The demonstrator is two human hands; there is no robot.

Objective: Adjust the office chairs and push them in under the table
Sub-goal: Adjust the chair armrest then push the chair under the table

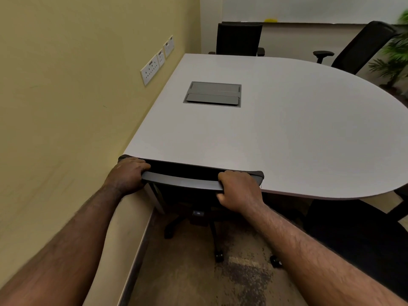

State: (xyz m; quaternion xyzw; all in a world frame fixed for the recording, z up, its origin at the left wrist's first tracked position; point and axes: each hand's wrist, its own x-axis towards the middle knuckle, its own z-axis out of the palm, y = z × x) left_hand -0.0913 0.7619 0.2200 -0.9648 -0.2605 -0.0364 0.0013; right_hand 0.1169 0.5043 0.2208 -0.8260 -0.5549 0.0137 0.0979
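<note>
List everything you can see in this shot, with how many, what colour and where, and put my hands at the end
table: one, white, rounded end, against the wall on the left
cable hatch: one, grey, set into the tabletop, lids closed
near chair: one, black with grey top bar, backrest at the near table edge
far chair: one, black, at the far side of the table
angled chair: one, black, back right, turned away from the table
dark chair seat: one, black, bottom right, partly cut off
wall sockets: three plates, white, on the yellow wall
plant: one, green, blurred, right edge
carpet: brown, mottled, underfoot
left hand: grips the near chair's top, left end
right hand: grips the same top, right end
</note>
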